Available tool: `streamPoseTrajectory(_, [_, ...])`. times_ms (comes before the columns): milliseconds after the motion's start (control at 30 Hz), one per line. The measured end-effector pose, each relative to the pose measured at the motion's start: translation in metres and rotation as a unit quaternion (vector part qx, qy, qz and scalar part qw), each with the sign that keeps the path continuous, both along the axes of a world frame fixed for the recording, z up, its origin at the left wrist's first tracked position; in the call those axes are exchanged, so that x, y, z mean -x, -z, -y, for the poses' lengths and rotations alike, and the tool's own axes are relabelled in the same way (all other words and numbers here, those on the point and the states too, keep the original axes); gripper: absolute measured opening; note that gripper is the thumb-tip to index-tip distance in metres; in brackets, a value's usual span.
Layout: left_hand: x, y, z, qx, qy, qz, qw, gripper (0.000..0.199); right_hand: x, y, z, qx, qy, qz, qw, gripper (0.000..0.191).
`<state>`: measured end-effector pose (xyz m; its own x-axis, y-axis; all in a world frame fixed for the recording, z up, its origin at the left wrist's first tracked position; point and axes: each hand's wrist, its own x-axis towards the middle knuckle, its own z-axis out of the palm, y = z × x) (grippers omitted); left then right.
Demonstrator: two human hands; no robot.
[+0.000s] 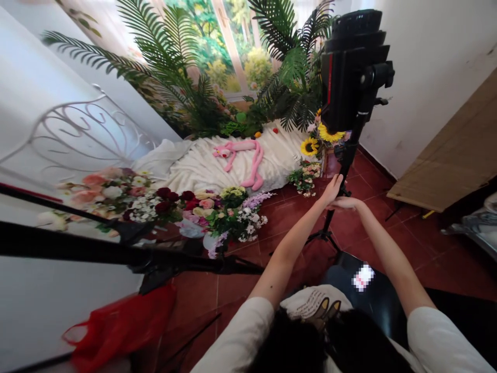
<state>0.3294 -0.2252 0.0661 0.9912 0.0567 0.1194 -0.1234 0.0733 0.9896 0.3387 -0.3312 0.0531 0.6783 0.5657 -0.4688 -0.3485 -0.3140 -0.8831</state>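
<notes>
A black studio light point(344, 83) is mounted on top of an upright black light stand point(350, 159), right of the middle of the head view. My left hand point(332, 190) is closed on the stand's pole, well below the lamp. Just beneath it, my right hand point(345, 202) is closed around the same pole near a clamp collar, its fingers partly hidden. The stand's spread legs point(328, 235) rest on the red tiled floor.
A draped white bed point(194, 171) holds a pink plush toy point(254, 168). Artificial flowers point(233, 212) stand along its front, palm leaves point(163, 46) behind. Another black pole point(97, 248) crosses the left side above a red bag point(124, 326). A brown panel point(450, 150) leans at right.
</notes>
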Motion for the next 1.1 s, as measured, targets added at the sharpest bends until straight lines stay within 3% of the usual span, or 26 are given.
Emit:
streamPoseTrajectory(133, [0.004,0.000,0.007,-0.006,-0.001,-0.005,1.000,0.061,0.000,0.002,0.032,0.123,0.131,0.033,0.983,0.017])
streamPoseTrajectory(200, [0.003,0.002,0.011,0.007,-0.019,-0.013,1.000,0.061,0.000,-0.004,0.045,0.084,0.192,0.024,0.978,0.029])
streamPoseTrajectory(300, [0.000,0.007,0.015,0.015,-0.042,-0.014,0.999,0.060,0.005,-0.017,0.054,-0.022,0.220,-0.054,0.974,0.042])
streamPoseTrajectory(700, [-0.005,0.018,0.011,0.008,-0.034,0.010,0.999,0.058,0.026,-0.037,0.035,-0.168,0.220,-0.277,0.920,0.043])
streamPoseTrajectory(900, [-0.006,0.017,0.010,-0.018,-0.054,0.030,0.998,0.055,0.029,-0.032,0.040,-0.254,0.190,-0.357,0.879,0.048])
streamPoseTrajectory(1100, [-0.006,0.014,0.011,-0.030,-0.063,0.034,0.997,0.053,0.025,-0.023,0.041,-0.365,0.195,-0.356,0.838,0.036])
